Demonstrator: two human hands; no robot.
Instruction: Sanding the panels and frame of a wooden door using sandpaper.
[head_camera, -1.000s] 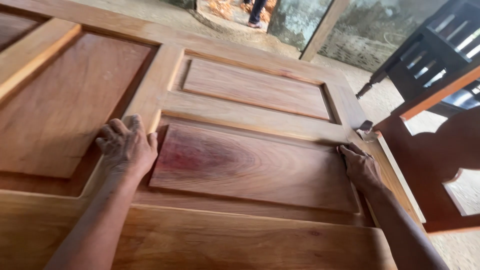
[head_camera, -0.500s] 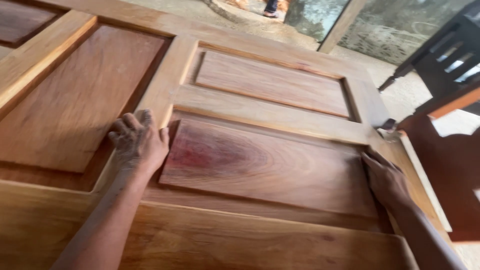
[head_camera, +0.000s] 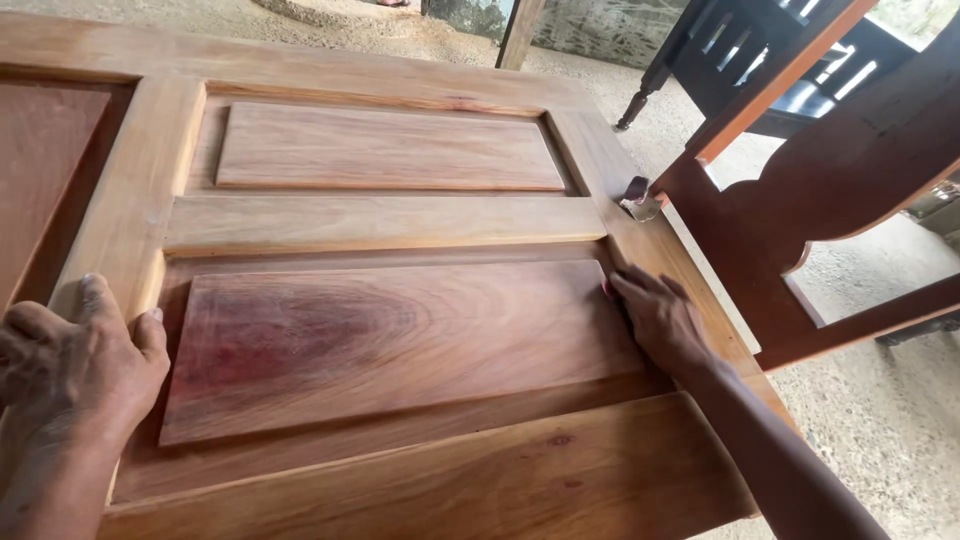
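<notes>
A large wooden panel door (head_camera: 380, 222) lies flat before me. Its nearest raised panel (head_camera: 400, 340) is reddish-brown with a dark red patch at the left. My left hand (head_camera: 75, 365) rests on the upright bar at the panel's left end, fingers curled, thumb at the groove beside the panel. My right hand (head_camera: 660, 318) lies flat at the panel's right end, fingertips against its edge. Neither hand holds anything loose.
A second raised panel (head_camera: 385, 148) lies farther up the door. A small metal piece (head_camera: 640, 200) sits on the door's right edge. Dark wooden furniture (head_camera: 830, 150) stands close at the right, a black bench (head_camera: 770, 60) behind it. Sandy floor lies around.
The view has swung right and closer. Both hands stay at the panel's two ends; the left now sits low at the frame's left edge, the right nearer the middle.
</notes>
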